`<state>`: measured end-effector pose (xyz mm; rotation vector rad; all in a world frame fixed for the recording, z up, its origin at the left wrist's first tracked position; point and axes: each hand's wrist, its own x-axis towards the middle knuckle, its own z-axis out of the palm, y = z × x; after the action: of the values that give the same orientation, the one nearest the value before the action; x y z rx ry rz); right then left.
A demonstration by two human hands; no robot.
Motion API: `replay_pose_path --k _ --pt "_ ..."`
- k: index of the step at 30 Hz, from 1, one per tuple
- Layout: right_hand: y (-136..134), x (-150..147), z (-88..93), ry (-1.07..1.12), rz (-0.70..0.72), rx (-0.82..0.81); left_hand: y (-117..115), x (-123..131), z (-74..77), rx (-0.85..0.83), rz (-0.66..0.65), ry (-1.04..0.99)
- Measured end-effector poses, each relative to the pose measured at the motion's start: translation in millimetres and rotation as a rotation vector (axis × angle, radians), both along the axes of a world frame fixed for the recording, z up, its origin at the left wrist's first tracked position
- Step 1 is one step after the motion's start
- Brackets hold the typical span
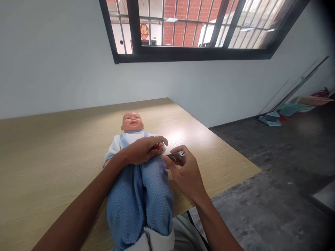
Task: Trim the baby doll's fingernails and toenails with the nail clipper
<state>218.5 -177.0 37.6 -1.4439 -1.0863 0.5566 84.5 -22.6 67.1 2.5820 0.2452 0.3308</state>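
A baby doll (133,122) in blue fleece trousers and a white top lies face up on the wooden table, its head toward the wall. Across its belly reaches my left hand (143,149), closed round the doll's small hand (159,147). Just to the right, my right hand (185,170) pinches a small white and metal tool (180,153), perhaps a nail clipper, its tip close to the doll's fingers. Whether the tip touches them cannot be made out.
The table (65,139) has its right edge running diagonally toward the grey floor (261,195). A barred window (183,54) is above it. Dustpans (270,118) and long handles lean by the wall at the right.
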Motion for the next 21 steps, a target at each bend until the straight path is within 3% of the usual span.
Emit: replay_pose_path --k 3,7,11,17,21 --pt "-4 1 -4.8 0.176 0.064 -0.028 2 0 2.7 -0.045 0.002 -0.005" --pt "-2 -4 -4.8 0.252 0.118 -0.001 6 1 10.1 -0.113 -0.055 -0.027" --pt "-3 -8 -6.5 0.18 0.137 -0.008 11 2 12.0 -0.176 -0.069 -0.038" --pt "-8 -6 -1.4 -0.075 0.143 -0.159 13 1 10.5 -0.252 -0.073 -0.026" --pt "-8 -2 4.6 -0.027 0.223 -0.163 13 2 17.3 -0.286 -0.112 0.001"
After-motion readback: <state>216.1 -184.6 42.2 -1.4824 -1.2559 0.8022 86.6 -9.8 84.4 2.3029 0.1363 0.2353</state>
